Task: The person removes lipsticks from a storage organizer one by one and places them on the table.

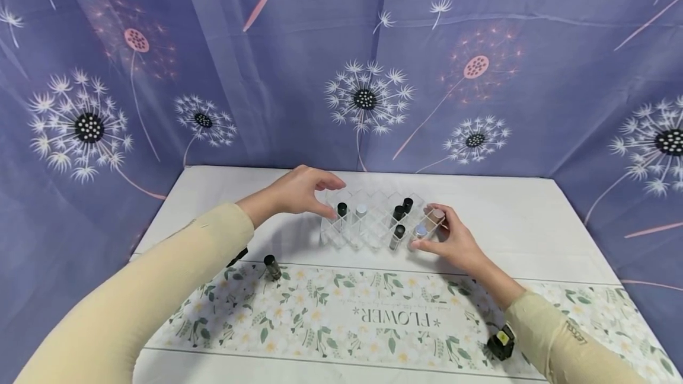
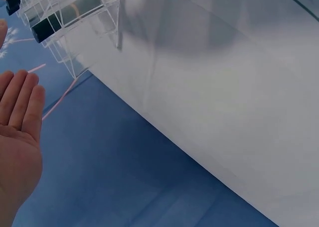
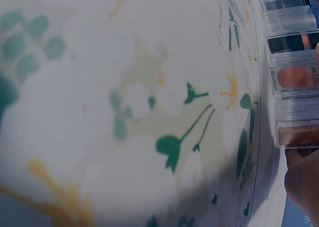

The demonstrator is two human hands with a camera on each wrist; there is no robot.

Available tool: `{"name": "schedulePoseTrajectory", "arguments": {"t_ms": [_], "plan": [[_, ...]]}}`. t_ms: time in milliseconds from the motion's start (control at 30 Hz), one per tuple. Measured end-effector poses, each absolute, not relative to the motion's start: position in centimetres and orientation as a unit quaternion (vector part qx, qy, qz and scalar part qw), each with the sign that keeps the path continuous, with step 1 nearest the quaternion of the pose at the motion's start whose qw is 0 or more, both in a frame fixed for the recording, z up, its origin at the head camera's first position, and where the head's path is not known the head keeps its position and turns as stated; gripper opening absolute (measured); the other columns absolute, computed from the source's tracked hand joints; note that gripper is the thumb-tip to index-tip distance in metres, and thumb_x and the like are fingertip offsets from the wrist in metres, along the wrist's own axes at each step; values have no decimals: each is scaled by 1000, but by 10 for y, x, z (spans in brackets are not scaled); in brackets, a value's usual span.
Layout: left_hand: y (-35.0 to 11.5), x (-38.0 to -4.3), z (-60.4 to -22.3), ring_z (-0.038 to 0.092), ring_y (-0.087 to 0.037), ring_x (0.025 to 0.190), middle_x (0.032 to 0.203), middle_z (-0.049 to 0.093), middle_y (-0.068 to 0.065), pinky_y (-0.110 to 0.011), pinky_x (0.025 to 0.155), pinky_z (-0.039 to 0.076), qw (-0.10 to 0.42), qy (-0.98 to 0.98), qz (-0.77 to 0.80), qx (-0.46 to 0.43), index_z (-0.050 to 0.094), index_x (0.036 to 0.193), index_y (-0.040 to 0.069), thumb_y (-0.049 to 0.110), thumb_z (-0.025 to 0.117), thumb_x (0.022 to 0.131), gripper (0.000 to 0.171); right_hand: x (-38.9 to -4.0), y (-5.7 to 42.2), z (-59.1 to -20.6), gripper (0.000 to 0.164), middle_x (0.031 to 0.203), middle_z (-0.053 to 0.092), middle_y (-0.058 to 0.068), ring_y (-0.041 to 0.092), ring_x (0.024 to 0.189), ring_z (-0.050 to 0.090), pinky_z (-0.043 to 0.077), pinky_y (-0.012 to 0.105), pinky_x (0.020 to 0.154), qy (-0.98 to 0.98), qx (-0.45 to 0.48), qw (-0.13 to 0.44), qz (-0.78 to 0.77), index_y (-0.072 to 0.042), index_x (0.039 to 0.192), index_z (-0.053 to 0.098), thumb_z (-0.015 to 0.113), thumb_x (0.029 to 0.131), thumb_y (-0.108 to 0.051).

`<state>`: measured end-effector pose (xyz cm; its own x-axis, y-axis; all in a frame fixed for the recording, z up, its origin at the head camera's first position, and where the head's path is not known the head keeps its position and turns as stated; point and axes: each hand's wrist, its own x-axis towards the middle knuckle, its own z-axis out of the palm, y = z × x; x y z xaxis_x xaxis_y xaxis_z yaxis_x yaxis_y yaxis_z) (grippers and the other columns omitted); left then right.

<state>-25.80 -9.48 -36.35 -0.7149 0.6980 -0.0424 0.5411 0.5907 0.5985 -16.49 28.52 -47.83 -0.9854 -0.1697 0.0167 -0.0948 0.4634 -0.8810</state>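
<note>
A clear plastic lipstick organizer (image 1: 353,240) stands on the white tabletop, several small capped tubes upright in its slots. My right hand (image 1: 453,239) grips its right end, thumb at the front and fingers round the back, beside a blue-capped tube (image 1: 420,230) and a brownish-capped one (image 1: 436,216). At the other end my left hand (image 1: 304,191) spreads thumb and fingers wide, close to a black-capped tube (image 1: 342,210). In the left wrist view that hand (image 2: 20,137) shows a bare palm and straight fingers below the organizer (image 2: 112,22). A pale-capped tube (image 1: 361,210) sits nearby.
On the floral runner (image 1: 384,342) lies a loose black-capped tube (image 1: 272,268). A black object (image 1: 237,257) is partly hidden by the left sleeve, and another black item (image 1: 500,344) with a yellow spot lies beside the right sleeve. A blue dandelion curtain (image 1: 293,76) hangs behind the table.
</note>
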Motion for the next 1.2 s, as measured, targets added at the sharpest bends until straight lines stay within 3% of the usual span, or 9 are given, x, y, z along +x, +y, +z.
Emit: {"name": "schedulePoseTrajectory", "arguments": {"t_ms": [533, 800, 1200], "plan": [[-81, -268, -377, 70, -25, 124, 134, 75, -8, -38, 109, 58, 144, 875, 258, 384, 73, 136, 7, 20, 91, 88, 52, -161, 284, -477, 95, 160, 43, 23, 45, 154, 38, 30, 54, 130, 857, -76, 35, -509, -3, 161, 31, 91, 89, -17], [-76, -269, -377, 73, -21, 118, 127, 77, -2, -40, 107, 58, 131, 886, 223, 385, 77, 130, 10, 21, 91, 89, 45, -162, 284, -477, 95, 160, 43, 23, 45, 153, 38, 31, 51, 130, 856, -75, 36, -511, -3, 162, 31, 91, 89, -17], [-70, -269, -383, 75, -15, 109, 115, 80, 2, -32, 97, 61, 118, 896, 204, 377, 80, 121, 11, 20, 91, 89, 34, -162, 283, -477, 95, 158, 43, 26, 47, 153, 38, 29, 53, 130, 855, -73, 38, -512, -1, 162, 30, 90, 90, -15]]}}
